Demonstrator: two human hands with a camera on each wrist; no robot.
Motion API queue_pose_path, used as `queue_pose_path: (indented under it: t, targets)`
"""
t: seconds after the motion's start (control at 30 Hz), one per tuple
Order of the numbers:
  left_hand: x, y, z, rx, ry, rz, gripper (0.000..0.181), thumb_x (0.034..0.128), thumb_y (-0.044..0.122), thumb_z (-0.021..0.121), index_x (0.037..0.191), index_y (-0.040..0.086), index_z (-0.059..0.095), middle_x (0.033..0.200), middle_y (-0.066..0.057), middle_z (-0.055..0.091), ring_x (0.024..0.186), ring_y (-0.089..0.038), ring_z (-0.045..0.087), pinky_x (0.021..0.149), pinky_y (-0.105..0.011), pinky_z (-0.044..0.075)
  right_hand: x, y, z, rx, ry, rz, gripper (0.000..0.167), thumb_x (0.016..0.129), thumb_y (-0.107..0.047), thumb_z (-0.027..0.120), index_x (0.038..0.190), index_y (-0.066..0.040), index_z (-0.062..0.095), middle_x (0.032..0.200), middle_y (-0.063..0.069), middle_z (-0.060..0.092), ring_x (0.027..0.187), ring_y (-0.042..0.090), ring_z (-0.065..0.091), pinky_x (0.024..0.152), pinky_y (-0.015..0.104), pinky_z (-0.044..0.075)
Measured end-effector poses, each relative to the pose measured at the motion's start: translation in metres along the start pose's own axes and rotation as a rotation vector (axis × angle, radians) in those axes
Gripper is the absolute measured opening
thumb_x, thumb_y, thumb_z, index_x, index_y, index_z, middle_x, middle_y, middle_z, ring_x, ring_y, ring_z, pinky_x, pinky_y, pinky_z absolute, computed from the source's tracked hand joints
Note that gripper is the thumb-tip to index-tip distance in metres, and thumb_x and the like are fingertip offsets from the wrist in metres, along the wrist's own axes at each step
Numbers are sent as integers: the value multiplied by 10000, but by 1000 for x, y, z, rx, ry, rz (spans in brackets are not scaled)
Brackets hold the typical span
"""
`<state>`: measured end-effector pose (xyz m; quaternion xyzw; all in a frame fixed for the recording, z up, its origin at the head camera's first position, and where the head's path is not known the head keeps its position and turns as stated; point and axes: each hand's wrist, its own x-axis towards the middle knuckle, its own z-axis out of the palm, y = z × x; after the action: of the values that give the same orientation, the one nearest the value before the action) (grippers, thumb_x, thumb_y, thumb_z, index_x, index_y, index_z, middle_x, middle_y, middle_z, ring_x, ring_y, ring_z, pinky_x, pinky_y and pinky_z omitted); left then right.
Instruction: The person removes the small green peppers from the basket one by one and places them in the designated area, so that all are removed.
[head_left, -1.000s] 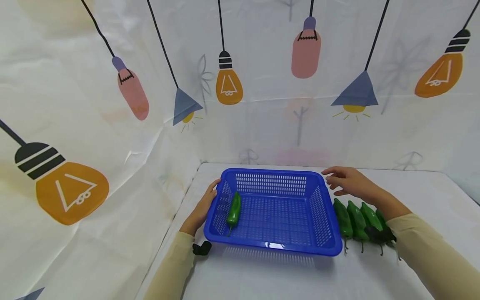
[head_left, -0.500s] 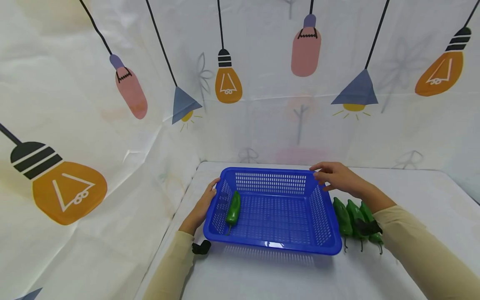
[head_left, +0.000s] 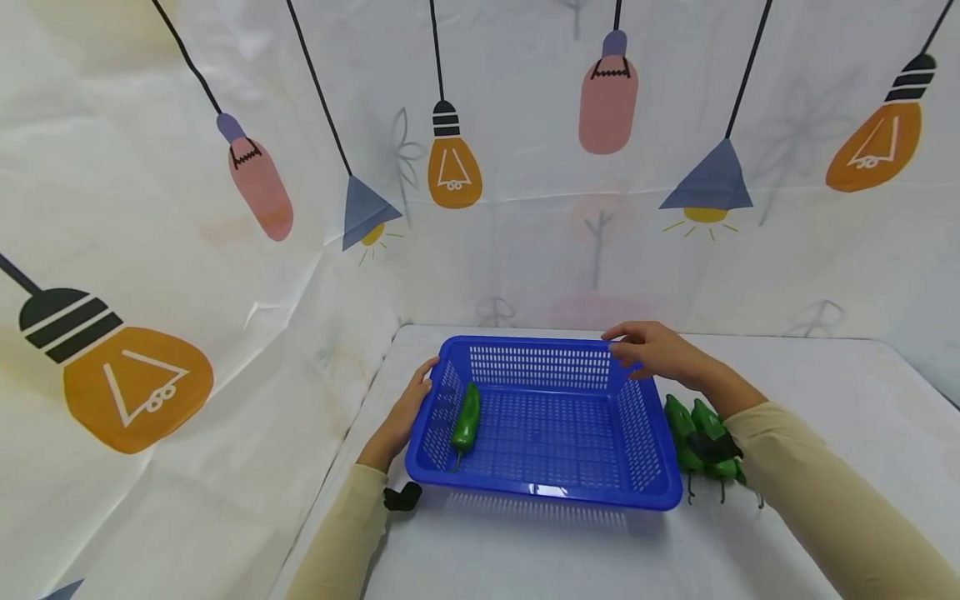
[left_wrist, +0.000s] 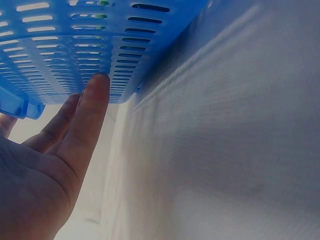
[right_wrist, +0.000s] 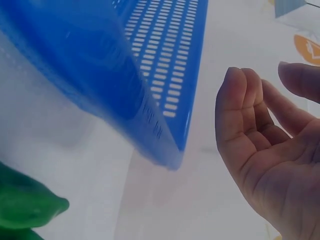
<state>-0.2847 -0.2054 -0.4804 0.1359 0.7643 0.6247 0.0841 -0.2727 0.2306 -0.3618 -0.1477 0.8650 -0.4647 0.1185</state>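
Note:
A blue plastic basket (head_left: 540, 492) with slotted walls stands on the white table. One long green pepper (head_left: 467, 421) lies inside it near the left wall. My left hand (head_left: 401, 417) rests at the basket's left side; in the left wrist view its fingers (left_wrist: 90, 115) are fairly straight and touch the slotted outer wall. Over the basket's far right corner hovers my right hand (head_left: 656, 350), loosely bent and holding nothing. The right wrist view shows that hand (right_wrist: 270, 145) apart from the rim. Right of the basket lie several green peppers (head_left: 678, 429), partly hidden by the right forearm.
A white cloth wall (head_left: 525, 275) printed with hanging lamps closes off the back and the left side. White table surface (head_left: 540, 558) shows in front of the basket. Each wrist wears a black strap (head_left: 402, 497).
My right hand has moved left, from beside the basket's right edge to above its far right corner. Its forearm now covers more of the peppers. The left hand and basket stay put.

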Motion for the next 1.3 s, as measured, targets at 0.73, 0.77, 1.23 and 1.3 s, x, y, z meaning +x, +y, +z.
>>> queue_pose_path:
  t: [0.73,0.77,1.23,1.3]
  targets:
    - [0,-1,0,-12,2,3,501,1125,299,248,1615,202,210,1670,-153,144,1485,-394,205,1170,-600,148,23,-16,29,34,-48,-21,425,1036,-138,563,1393,85,506,1238,292,597,1027,357,637,840,476,567]
    - [0,0,0,-11,1,2,502,1125,298,248,1616,198,208,1670,-158,142,1483,-398,206,1170,-601,145,24,-16,30,34,-50,-24,424,1036,-136,562,1392,88,506,1222,286,602,1012,338,640,838,473,569]
    - [0,1,1,-18,1,19,498,1126,295,257,1614,207,217,1665,-144,164,1466,-392,239,1165,-592,172,43,-20,54,55,-93,-5,420,1033,-140,566,1395,70,521,1182,266,622,1070,422,628,829,467,572]
    - [0,0,1,-17,2,20,498,1126,292,254,1614,203,217,1666,-148,161,1470,-396,234,1166,-597,167,46,-21,57,57,-97,-9,416,1034,-133,564,1389,79,523,1157,255,627,1065,430,631,830,481,570]
